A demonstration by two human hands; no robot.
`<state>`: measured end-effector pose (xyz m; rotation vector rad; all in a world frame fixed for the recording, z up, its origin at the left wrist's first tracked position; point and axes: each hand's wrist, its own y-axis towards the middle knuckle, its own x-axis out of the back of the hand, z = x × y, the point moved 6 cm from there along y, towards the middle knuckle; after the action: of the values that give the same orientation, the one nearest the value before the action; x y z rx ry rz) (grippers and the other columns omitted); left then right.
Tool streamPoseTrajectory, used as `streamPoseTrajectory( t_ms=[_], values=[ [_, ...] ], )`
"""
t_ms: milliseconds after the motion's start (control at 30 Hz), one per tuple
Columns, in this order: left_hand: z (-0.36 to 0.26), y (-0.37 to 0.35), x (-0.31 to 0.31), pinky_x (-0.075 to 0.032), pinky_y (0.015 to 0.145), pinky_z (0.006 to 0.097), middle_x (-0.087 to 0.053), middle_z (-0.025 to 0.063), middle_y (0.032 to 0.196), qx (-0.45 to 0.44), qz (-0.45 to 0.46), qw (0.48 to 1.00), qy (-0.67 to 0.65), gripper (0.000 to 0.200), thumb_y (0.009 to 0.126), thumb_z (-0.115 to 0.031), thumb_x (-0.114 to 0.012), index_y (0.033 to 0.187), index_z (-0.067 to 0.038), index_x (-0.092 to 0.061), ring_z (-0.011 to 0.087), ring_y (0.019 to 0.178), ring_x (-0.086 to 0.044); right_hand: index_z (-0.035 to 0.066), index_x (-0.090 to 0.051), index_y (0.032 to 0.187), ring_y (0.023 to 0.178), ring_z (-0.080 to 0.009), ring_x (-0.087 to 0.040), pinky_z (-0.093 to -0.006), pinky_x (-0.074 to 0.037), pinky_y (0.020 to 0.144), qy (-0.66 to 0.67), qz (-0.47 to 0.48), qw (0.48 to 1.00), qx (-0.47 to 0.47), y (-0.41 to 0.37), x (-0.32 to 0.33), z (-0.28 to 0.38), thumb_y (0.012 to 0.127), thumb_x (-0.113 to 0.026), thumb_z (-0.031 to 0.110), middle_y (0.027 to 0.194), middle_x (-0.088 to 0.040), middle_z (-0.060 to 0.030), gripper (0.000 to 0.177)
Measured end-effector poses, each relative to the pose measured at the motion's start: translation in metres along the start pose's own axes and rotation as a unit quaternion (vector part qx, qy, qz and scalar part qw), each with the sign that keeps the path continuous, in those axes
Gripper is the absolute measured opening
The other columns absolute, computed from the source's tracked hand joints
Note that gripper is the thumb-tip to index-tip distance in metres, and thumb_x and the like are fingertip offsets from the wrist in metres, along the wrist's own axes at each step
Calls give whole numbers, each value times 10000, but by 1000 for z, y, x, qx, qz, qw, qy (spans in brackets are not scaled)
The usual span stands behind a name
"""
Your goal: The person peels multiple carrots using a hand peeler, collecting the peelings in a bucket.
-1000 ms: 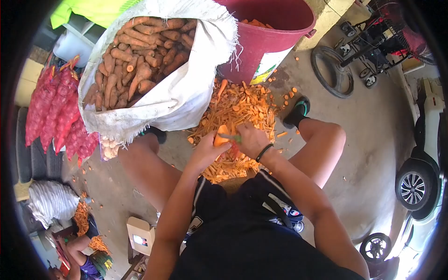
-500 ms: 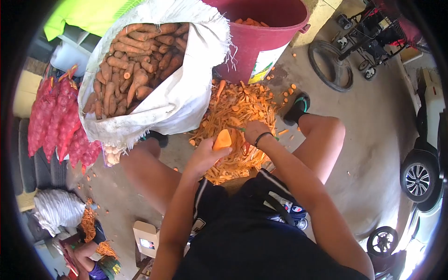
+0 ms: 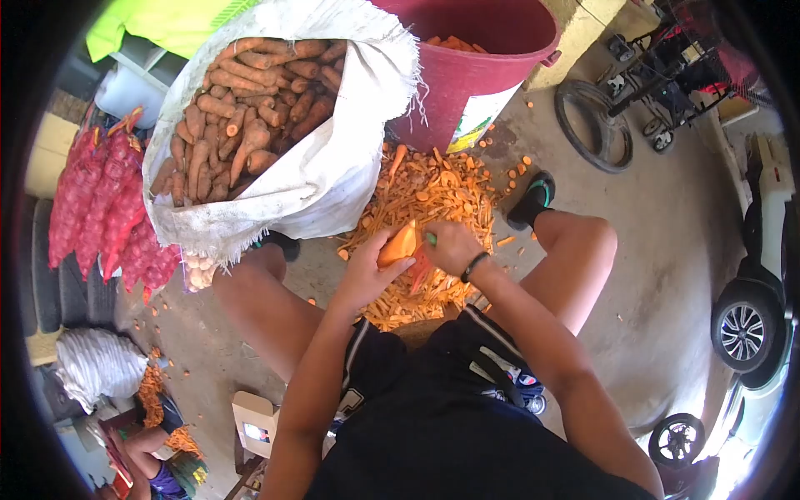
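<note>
My left hand (image 3: 371,268) is closed around a peeled orange carrot (image 3: 400,243), its thick end pointing up and right. Just right of it, my right hand (image 3: 452,248) grips a tool with a green handle (image 3: 431,238); its blade is hard to make out beside the carrot. Both hands are over a heap of orange peelings and carrot pieces (image 3: 442,187) on the floor between my legs. A white sack (image 3: 333,179) full of unpeeled carrots (image 3: 242,125) stands open beyond my left hand.
A dark red barrel (image 3: 479,75) with carrots inside stands behind the heap. Red mesh bags (image 3: 96,200) hang at the left. A loose wheel (image 3: 593,125) lies at the upper right, near a car wheel (image 3: 742,332). Another person's leg (image 3: 146,446) shows at the lower left.
My right hand has moved left and slightly down, bringing the green-handled tool up to the carrot. The carrot in my left hand is tilted a little differently.
</note>
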<state>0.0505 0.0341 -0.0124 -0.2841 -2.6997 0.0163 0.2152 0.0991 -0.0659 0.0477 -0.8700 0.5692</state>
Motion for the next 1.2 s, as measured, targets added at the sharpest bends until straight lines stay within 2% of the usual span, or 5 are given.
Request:
streamPoseTrajectory(
  t_ms=[67, 200, 500, 767, 1200],
  values=[
    [-9, 1, 0, -508, 853, 305, -639, 86, 1101, -59, -18, 998, 16, 536, 914, -171, -733, 1353, 11, -485, 171, 949, -625, -13, -666, 912, 889, -427, -664, -484, -537, 803, -31, 22, 998, -41, 4, -2, -16, 855, -626, 227, 878, -681, -257, 249],
    [26, -1, -10, -488, 630, 263, -579, 54, 947, 110, 13, 953, -281, 557, 942, -108, -679, 1409, -42, -383, 107, 730, -566, -24, -641, 947, 889, -425, -673, -476, -550, 802, -53, 15, 997, -46, 6, 4, -12, 853, -638, 222, 892, -678, -256, 264],
    [32, -8, -32, -361, 482, 258, -544, 46, 830, 259, 8, 873, -412, 347, 949, -58, -614, 1243, -61, -429, 106, 566, -491, 6, -609, 1075, 880, -412, -683, -481, -571, 774, -106, 9, 994, 8, -17, -12, 26, 845, -698, 248, 1022, -615, -243, 345],
    [35, -15, -44, -331, 475, 234, -520, 25, 841, 295, 120, 860, -399, 363, 963, -79, -602, 1283, -80, -432, 94, 598, -485, -17, -652, 1063, 914, -406, -696, -469, -574, 811, -164, 181, 959, -141, 26, -35, -55, 919, -599, 274, 985, -687, -271, 329],
    [23, -10, -29, -426, 594, 246, -524, 24, 1015, 174, 116, 888, -409, 605, 960, -53, -626, 1476, -153, -326, 97, 773, -516, -47, -710, 1020, 982, -392, -694, -450, -568, 845, -122, 172, 963, -165, 8, -16, -52, 892, -607, 225, 1046, -707, -252, 318]
  ],
)
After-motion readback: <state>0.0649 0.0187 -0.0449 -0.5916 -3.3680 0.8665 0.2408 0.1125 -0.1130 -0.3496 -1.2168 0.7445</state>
